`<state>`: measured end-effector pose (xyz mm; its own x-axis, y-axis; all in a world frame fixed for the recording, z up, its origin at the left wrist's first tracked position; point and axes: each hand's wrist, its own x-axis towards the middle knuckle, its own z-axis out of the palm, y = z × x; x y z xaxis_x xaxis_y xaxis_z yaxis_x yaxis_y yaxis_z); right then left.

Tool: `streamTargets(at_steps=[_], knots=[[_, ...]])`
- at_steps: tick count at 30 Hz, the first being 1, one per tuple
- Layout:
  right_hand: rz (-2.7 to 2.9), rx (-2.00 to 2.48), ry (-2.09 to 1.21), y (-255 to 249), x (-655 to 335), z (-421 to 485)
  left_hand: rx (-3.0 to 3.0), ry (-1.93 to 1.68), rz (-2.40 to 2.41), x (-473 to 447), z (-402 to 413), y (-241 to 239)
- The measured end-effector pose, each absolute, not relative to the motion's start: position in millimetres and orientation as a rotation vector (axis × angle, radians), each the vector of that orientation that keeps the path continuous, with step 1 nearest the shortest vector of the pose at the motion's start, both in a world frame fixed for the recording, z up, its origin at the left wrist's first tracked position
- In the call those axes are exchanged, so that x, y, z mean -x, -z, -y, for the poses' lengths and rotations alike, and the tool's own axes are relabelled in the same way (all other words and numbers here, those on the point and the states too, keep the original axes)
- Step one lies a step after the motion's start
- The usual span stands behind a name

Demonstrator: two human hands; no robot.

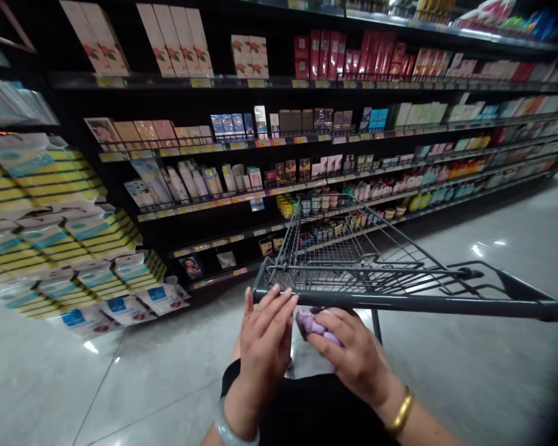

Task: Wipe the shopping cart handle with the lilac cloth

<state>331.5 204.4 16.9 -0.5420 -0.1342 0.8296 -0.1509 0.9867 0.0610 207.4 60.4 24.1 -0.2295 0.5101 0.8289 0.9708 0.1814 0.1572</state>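
Observation:
My left hand is raised just below the cart's handle bar, fingers stretched out and close together, fingertips almost touching the bar. My right hand is closed round a small crumpled purple thing, soft like cloth or a wrapper, held right beside my left palm. A pale bangle sits on my left wrist and a gold one on my right. The grey wire shopping cart stands directly in front of me and looks empty.
Long dark shelves packed with boxes, bottles and tubes run from the left into the far right. Stacked packs with yellow and blue labels pile up at the left. The glossy tiled aisle floor extends to the right.

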Motion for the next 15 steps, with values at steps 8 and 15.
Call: streamTargets(at_steps=[8,15], knots=[[2.125,0.006,-0.045,27.2,-312.6,-279.3,1.801,0.967,1.843,-234.5,-90.8,24.3],[2.089,0.061,-0.029,52.8,-284.7,-314.2,1.508,0.855,1.86,-192.3,-145.4,23.7]])
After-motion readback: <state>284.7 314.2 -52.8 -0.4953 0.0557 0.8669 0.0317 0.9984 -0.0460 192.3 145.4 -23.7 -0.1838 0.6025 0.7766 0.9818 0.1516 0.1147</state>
